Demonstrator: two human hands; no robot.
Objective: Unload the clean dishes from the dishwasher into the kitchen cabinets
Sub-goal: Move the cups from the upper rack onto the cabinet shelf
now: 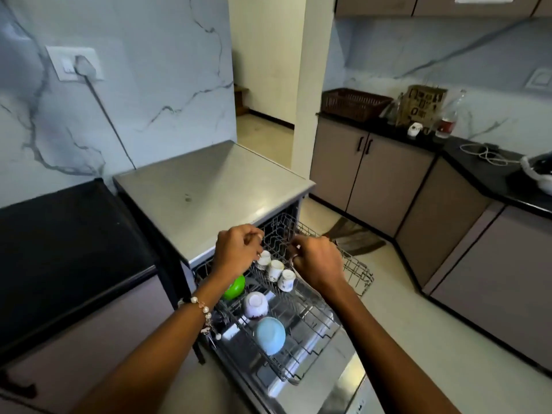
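Note:
The dishwasher (209,186) stands open with both racks pulled out. My left hand (236,249) and my right hand (316,261) are over the grey wire upper rack (358,273), fingers curled round its wires. Just below, between the hands, three small white cups (275,268) stand in a row. The lower rack (298,324) holds a green bowl (234,286), an upturned white bowl (255,304) and a light blue bowl (270,334). The dishwasher door (337,392) lies open under that rack.
A black counter (59,249) lies to the left. On the right, beige base cabinets (373,177) carry a black counter (478,165) with a brown basket (354,103), bottles and a cable. Upper cabinets (448,4) hang above. A dark mat (355,237) lies on the floor.

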